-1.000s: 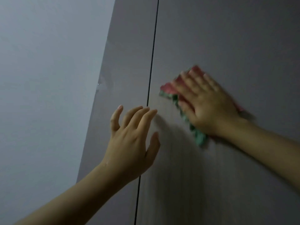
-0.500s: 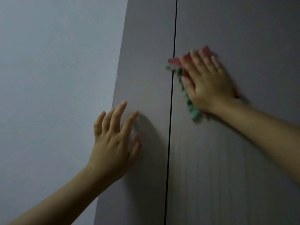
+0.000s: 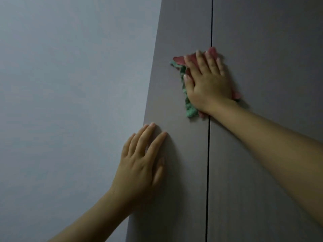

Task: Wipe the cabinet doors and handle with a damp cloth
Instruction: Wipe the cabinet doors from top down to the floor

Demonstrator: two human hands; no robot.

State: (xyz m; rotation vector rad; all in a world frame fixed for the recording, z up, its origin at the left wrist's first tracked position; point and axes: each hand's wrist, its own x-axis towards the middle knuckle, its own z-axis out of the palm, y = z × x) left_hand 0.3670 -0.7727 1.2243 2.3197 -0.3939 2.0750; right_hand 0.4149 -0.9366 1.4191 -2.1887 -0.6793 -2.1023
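- Dim light falls on a pale wall [image 3: 70, 84] at the left and two grey-brown cabinet doors beside it, split by a dark vertical seam [image 3: 208, 154]
- Nearest, the left hand [image 3: 139, 165] lies flat on the left door [image 3: 183, 172] close to that door's outer edge, fingers spread and straight, holding nothing; I judge it is there to brace the body and keep the door from giving under pressure
- Further up, the right hand [image 3: 208, 82] presses a bunched cloth [image 3: 189, 107] against the doors, palm down with fingers extended over it, pinning it by pressure more than by a closed grip
- That cloth, pink on one face and green on the other, straddles the seam, most of what shows lying on the left door and a little pink edge peeking out on the right door [image 3: 271, 49]
- Pressing flat likely spreads the damp face wide across the panel
- No handle shows anywhere in view, so that part of the job looks not yet reached
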